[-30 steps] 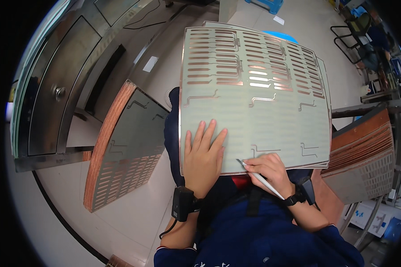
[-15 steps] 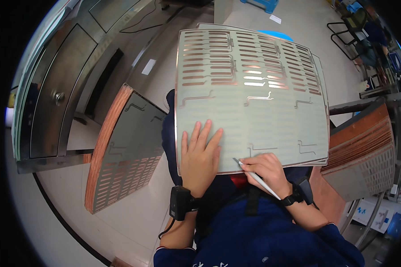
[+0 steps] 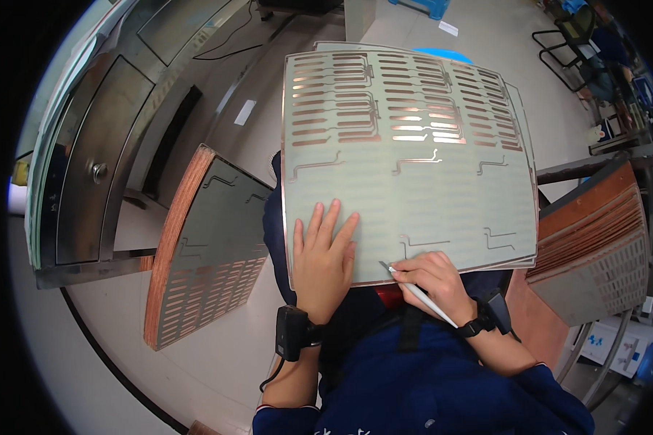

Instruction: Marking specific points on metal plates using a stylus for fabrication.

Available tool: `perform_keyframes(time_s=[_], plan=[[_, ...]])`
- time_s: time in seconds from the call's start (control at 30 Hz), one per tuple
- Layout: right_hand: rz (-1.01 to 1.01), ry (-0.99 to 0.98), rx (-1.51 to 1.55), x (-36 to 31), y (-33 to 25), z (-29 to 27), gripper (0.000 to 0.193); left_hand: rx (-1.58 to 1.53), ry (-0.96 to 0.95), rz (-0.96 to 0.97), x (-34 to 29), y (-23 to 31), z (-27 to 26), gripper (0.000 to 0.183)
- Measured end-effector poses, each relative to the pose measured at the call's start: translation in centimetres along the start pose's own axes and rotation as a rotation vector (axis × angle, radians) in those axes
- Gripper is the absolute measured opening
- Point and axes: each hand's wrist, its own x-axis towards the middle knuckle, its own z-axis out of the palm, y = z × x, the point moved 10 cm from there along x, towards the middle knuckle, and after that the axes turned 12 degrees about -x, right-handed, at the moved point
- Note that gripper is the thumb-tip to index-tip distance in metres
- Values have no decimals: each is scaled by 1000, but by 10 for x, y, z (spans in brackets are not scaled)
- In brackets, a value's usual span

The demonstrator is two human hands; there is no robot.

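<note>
A large pale-green circuit board panel (image 3: 355, 174) with copper traces rests across my lap, at least one more sheet showing beneath its edges. My left hand (image 3: 322, 264) lies flat on its lower left part, fingers stretched and spread. In a pen grip, my right hand (image 3: 432, 281) holds a white-handled craft knife (image 3: 429, 303) at the panel's near edge. The small grey blade points up and left over the board; whether its tip touches the surface I cannot tell.
At left a thick stack of similar panels (image 3: 210, 246) stands on edge, beside a metal cabinet (image 3: 101, 167). Another panel stack (image 3: 595, 246) leans on a metal frame (image 3: 602, 165) at right. A blue stool (image 3: 422, 7) and a black chair (image 3: 559, 54) stand farther back.
The view has shifted slightly, so the surroundings sit a little differently in the picture. Both hands and the knife keep nearly the same places on the panel.
</note>
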Motion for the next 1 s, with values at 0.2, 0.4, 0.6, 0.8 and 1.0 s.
perform_keyframes(time_s=[0.2, 0.4, 0.6, 0.8, 1.0], plan=[[23, -30, 21, 4, 0, 1, 22, 4, 0, -11, 1, -1, -1, 46], [28, -32, 20, 3, 2, 4, 23, 19, 6, -9, 1, -1, -1, 45], [43, -37, 99, -8, 9, -6, 26, 7, 1, -5, 2, 0, 0, 45], [146, -40, 123, -39, 31, -28, 30, 27, -2, -14, 3, -1, -3, 44], [120, -49, 127, -37, 30, -29, 29, 39, -14, -16, 3, 1, 0, 42]])
